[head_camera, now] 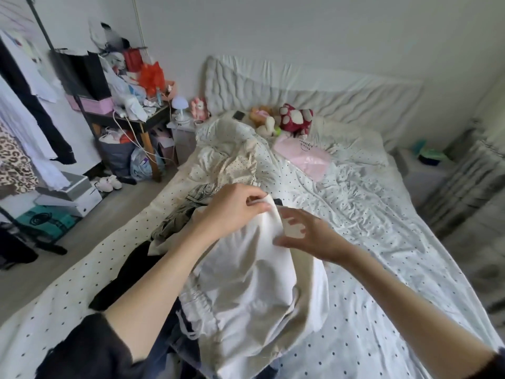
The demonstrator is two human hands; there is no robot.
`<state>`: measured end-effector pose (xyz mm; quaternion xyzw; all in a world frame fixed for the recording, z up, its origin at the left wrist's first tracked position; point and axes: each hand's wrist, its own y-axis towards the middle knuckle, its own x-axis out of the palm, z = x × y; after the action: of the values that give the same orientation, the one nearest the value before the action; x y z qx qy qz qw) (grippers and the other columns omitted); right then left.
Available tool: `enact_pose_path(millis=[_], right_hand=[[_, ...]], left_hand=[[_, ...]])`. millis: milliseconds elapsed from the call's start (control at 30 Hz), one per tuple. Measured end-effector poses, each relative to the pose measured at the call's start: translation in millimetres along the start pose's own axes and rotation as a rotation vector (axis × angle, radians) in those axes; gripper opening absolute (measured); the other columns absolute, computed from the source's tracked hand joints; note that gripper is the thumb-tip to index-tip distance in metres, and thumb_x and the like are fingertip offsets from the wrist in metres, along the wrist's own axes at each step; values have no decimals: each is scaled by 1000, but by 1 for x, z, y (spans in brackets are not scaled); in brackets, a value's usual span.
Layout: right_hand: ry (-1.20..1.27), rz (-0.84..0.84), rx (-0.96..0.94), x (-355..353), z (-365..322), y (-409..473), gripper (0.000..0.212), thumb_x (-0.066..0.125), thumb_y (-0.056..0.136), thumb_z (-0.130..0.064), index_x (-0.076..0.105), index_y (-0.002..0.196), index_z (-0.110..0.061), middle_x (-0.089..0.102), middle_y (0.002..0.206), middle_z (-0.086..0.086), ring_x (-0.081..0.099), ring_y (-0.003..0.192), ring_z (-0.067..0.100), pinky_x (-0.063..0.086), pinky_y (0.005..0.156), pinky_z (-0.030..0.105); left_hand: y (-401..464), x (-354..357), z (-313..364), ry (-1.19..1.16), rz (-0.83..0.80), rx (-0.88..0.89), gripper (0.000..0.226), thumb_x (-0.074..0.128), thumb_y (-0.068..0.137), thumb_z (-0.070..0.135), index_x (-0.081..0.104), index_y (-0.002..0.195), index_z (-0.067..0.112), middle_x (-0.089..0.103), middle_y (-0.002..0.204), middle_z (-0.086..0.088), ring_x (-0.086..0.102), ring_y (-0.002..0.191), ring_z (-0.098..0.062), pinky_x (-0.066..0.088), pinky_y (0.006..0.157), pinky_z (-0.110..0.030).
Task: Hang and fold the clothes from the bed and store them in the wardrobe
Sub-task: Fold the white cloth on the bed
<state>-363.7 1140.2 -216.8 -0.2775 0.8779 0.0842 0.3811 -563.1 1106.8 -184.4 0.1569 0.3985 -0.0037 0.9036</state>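
A cream-white garment [246, 272] with a gathered drawstring waistband is lifted above the bed [382, 255]. My left hand [232, 209] pinches its top edge between thumb and fingers. My right hand [308, 233] is beside it with spread fingers touching the same upper edge. Under the garment lies a pile of clothes: a black piece [131, 272], a grey-green patterned piece [180, 217] and dark denim [175, 348] near the bed's front edge.
A crumpled dotted duvet [232, 149], soft toys [295, 119] and a pink bag [303, 157] lie toward the headboard. A clothes rack [24, 127] with hanging garments stands at left, with boxes [71, 192] below. A cluttered side table [131, 105] stands beyond it.
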Motion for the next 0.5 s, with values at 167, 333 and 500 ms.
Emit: enact_pose_path(millis=[167, 333, 500], right_hand=[[-162, 175, -51, 13, -12, 3, 32, 66, 85, -30, 52, 59, -16, 54, 64, 5, 50, 67, 22, 37, 65, 37], [-46, 285, 61, 5, 7, 5, 17, 70, 82, -17, 73, 81, -1, 69, 79, 20, 62, 77, 32, 45, 68, 37], [-47, 382, 89, 2, 24, -4, 16, 65, 87, -22, 75, 96, -12, 73, 91, 11, 65, 86, 25, 50, 73, 34]], left_hand=[[2, 0, 5, -163, 160, -171, 15, 73, 80, 17, 72, 85, 3, 71, 80, -9, 66, 76, -20, 50, 72, -32], [-24, 19, -12, -147, -101, -300, 17, 73, 80, 23, 58, 75, 19, 60, 70, 8, 57, 63, -5, 43, 61, -17], [-36, 52, -14, -150, 68, -430, 44, 70, 82, 10, 40, 50, 18, 39, 35, 11, 33, 35, -1, 30, 42, -11]])
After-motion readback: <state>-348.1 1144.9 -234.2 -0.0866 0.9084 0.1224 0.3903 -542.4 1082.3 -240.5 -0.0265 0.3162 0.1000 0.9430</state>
